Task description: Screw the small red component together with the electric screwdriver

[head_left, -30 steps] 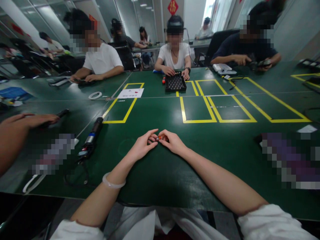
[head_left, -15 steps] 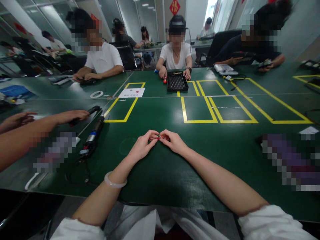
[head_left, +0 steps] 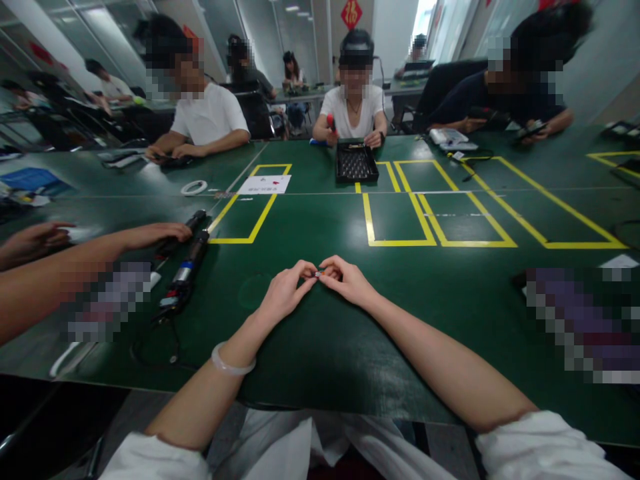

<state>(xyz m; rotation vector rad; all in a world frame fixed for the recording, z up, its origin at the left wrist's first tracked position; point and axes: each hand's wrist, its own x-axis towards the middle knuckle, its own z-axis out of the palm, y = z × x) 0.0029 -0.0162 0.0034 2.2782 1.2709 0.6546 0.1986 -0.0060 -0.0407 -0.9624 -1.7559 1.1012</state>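
My left hand and my right hand meet fingertip to fingertip just above the green table. Between the pinched fingers is a tiny part with red and pale bits showing. Both hands seem to grip it, one from each side. Most of it is hidden by fingers, and it is too small for me to tell its kind. A pale bangle circles my left wrist.
At left, a co-worker's hand rests by a black tool beside an electric screwdriver. Across the table, a person holds a red-topped tool by a black tray. Yellow tape marks rectangles; a white paper and tape roll lie farther back.
My hands stay together, with fingers shifting slightly around the small part. The person across has lifted the red-topped tool off the table. The left co-worker's hand has moved slightly right.
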